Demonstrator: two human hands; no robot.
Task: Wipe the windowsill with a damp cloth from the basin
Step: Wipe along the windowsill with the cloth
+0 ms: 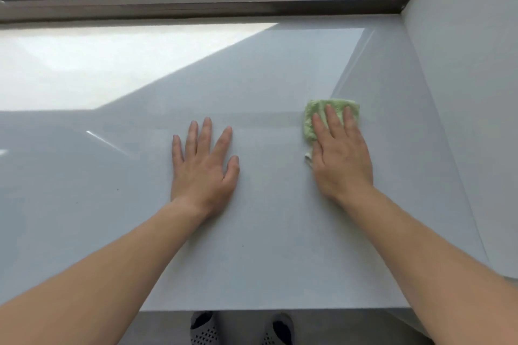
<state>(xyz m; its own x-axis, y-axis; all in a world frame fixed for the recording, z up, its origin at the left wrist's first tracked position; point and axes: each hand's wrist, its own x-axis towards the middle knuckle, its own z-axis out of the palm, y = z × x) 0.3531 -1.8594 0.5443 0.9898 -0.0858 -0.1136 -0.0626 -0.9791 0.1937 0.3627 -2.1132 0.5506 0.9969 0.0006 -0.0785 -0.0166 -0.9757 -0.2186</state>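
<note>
Windowsill (252,260) mid-wipe: our right hand (340,154) presses the green cloth (314,112) flat near its right edge, left hand (203,165) splayed; next, sweep leftward.

1. The cloth (316,115) is a small pale green piece of fluffy fabric, folded into a rough square pad. It lies flat on the windowsill, right of the middle and about halfway between the near and far edges. The right hand (342,159) rests on it with straight fingers and covers its near half. A small whitish corner or tag sticks out at its near left side.
2. The windowsill (266,232) is a wide, deep, pale grey slab with a smooth, glossy surface. Its far left part lies in bright sunlight; the rest is in shade. A faint band runs left from the cloth. A few tiny dark specks dot the near part.
</note>
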